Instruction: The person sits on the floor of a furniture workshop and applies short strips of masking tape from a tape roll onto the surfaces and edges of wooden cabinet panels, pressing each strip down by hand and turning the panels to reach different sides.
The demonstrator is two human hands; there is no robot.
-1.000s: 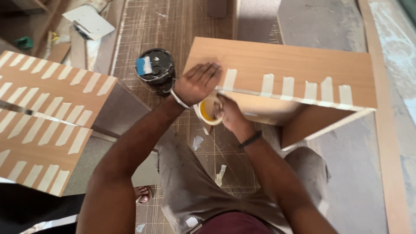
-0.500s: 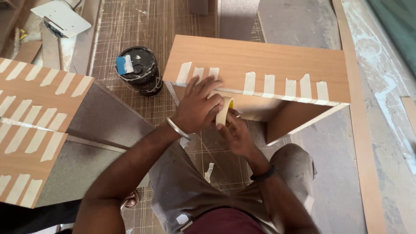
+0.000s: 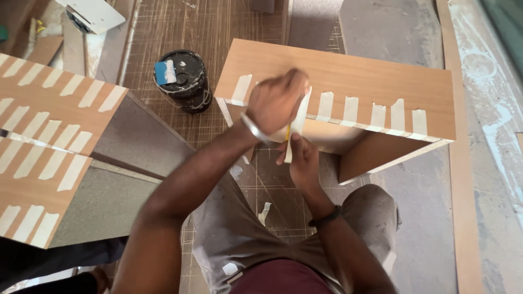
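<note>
Left hand (image 3: 277, 100) presses pale tape strip (image 3: 298, 117) onto smooth wood-laminate box (image 3: 348, 76).

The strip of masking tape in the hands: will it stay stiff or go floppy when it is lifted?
Probably floppy: the strip of masking tape looks thin and is pulled straight between the left hand and the right hand. It likely weighs very little. It may cling, as similar strips lie flat over the wooden panel's edge.

Pale masking tape strip (image 3: 298, 117) stretched taut, upright across tape-striped wooden panel's (image 3: 348, 76) front edge.
</note>
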